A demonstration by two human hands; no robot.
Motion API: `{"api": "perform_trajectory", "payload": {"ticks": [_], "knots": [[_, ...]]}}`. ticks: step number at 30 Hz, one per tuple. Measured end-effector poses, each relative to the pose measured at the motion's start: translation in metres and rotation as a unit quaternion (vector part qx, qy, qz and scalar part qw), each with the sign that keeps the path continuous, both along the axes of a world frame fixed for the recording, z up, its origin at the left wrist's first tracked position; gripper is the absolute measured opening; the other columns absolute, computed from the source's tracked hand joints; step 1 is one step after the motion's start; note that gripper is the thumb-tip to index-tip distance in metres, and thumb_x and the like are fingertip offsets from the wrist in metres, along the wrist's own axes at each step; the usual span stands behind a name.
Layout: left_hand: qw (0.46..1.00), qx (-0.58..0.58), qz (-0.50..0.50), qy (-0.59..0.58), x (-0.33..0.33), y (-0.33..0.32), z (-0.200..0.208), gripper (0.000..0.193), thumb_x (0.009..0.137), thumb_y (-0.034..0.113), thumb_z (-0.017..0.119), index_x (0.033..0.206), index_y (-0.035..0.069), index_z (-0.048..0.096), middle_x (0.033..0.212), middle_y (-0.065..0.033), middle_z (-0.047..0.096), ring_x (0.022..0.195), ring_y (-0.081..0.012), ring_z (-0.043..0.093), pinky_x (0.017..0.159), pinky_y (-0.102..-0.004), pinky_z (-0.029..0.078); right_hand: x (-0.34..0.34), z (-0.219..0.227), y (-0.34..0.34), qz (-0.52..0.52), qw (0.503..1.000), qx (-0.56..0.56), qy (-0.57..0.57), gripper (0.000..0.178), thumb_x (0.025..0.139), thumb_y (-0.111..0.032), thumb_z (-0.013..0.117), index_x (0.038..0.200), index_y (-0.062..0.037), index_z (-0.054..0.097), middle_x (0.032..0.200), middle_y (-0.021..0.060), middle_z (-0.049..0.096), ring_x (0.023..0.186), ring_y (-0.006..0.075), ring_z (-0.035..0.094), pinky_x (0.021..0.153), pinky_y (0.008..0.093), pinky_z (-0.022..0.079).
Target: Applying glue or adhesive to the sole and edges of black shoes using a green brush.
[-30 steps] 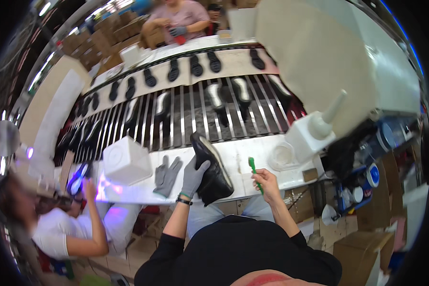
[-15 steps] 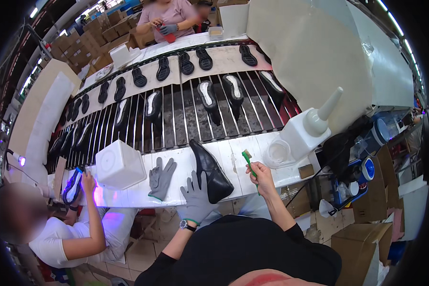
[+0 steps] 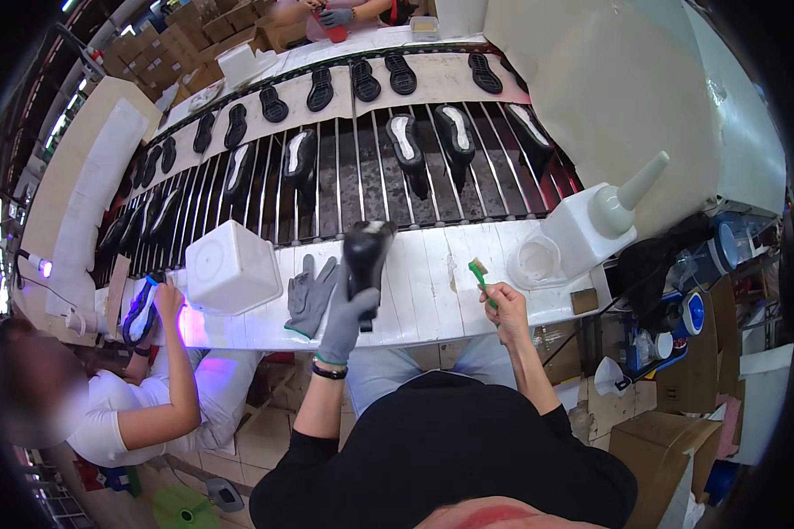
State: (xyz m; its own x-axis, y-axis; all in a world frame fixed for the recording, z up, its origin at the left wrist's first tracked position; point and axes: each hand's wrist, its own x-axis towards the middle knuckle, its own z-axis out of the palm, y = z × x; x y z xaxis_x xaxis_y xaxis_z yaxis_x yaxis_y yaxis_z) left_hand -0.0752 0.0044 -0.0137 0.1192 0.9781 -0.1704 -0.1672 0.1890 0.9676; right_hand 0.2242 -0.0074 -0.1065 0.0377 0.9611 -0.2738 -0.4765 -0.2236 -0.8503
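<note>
My left hand [image 3: 349, 324], in a grey glove, grips a black shoe [image 3: 364, 261] and holds it tilted up over the front of the white bench. The shoe's far end points away from me and shows a small pale patch. Between the bare fingers of my right hand [image 3: 506, 313] is a small green brush [image 3: 479, 272], its tan bristles pointing up and away. A loose grey glove [image 3: 310, 297] lies left of the shoe. To the right, a large white squeeze bottle [image 3: 582, 231] with a long nozzle leans beside a round whitish cup [image 3: 535, 262].
A white plastic container [image 3: 231, 268] stands at left on the bench [image 3: 423, 304]. Beyond it, a roller conveyor [image 3: 340, 189] carries black shoes and soles [image 3: 321, 89]. A co-worker [image 3: 132, 392] sits at left with another shoe. Bottles in a blue tray [image 3: 653, 361] stand at right.
My left hand has closed around the shoe, which lay on the bench, and raised and turned it. My right hand keeps the brush. The whole view has shifted slightly.
</note>
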Motion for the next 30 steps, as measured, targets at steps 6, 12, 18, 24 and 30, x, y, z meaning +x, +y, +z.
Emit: {"api": "perform_trajectory", "payload": {"ticks": [6, 12, 18, 24, 30], "knots": [[0.989, 0.087, 0.081, -0.088, -0.001, 0.088, -0.007, 0.071, 0.082, 0.011, 0.061, 0.146, 0.01, 0.03, 0.1, -0.0007, 0.056, 0.075, -0.0046, 0.052, 0.061, -0.0188, 0.046, 0.01, 0.005, -0.005, -0.023, 1.0, 0.013, -0.009, 0.016, 0.089, -0.011, 0.061, 0.095, 0.0037, 0.064, 0.078, 0.007, 0.063, 0.047, 0.0028, 0.037, 0.04, 0.018, 0.024], [0.943, 0.222, 0.192, 0.158, -0.065, 0.232, -0.138, 0.08, 0.085, 0.011, 0.063, 0.148, 0.0, 0.016, 0.14, -0.0148, 0.044, 0.122, -0.0198, 0.048, 0.099, -0.0285, 0.039, 0.003, 0.015, -0.004, -0.003, 1.0, 0.026, -0.001, 0.02, 0.089, -0.007, 0.058, 0.104, 0.0041, 0.064, 0.086, 0.0098, 0.066, 0.053, 0.004, 0.041, 0.043, 0.0172, 0.028], [0.929, 0.144, 0.254, 0.227, 0.003, 0.195, -0.142, 0.093, 0.085, 0.019, 0.065, 0.148, 0.0, 0.0, 0.146, -0.032, 0.027, 0.137, -0.0343, 0.031, 0.112, -0.0328, 0.024, 0.003, 0.013, -0.003, -0.033, 0.999, -0.004, 0.012, 0.015, 0.089, -0.008, 0.06, 0.1, 0.0021, 0.064, 0.082, 0.0075, 0.064, 0.051, 0.0034, 0.04, 0.043, 0.017, 0.026], [0.968, 0.146, 0.157, 0.131, 0.063, 0.086, -0.094, 0.059, 0.092, 0.013, 0.057, 0.142, -0.002, 0.031, 0.127, -0.0209, 0.055, 0.118, -0.0212, 0.053, 0.099, -0.0291, 0.039, -0.01, 0.045, 0.021, 0.014, 1.0, 0.014, 0.019, 0.01, 0.089, -0.011, 0.063, 0.083, -0.0038, 0.06, 0.071, 0.0011, 0.058, 0.048, 0.0015, 0.036, 0.041, 0.0176, 0.022], [0.983, 0.141, -0.057, 0.102, 0.116, 0.008, -0.047, 0.034, 0.097, 0.013, 0.049, 0.128, -0.001, 0.051, 0.107, -0.0103, 0.066, 0.101, -0.0122, 0.058, 0.088, -0.0253, 0.044, -0.03, 0.073, 0.038, 0.038, 0.997, 0.051, 0.048, 0.016, 0.089, -0.013, 0.064, 0.076, -0.0078, 0.055, 0.066, -0.0019, 0.053, 0.047, 0.0011, 0.035, 0.041, 0.0177, 0.022]]}}
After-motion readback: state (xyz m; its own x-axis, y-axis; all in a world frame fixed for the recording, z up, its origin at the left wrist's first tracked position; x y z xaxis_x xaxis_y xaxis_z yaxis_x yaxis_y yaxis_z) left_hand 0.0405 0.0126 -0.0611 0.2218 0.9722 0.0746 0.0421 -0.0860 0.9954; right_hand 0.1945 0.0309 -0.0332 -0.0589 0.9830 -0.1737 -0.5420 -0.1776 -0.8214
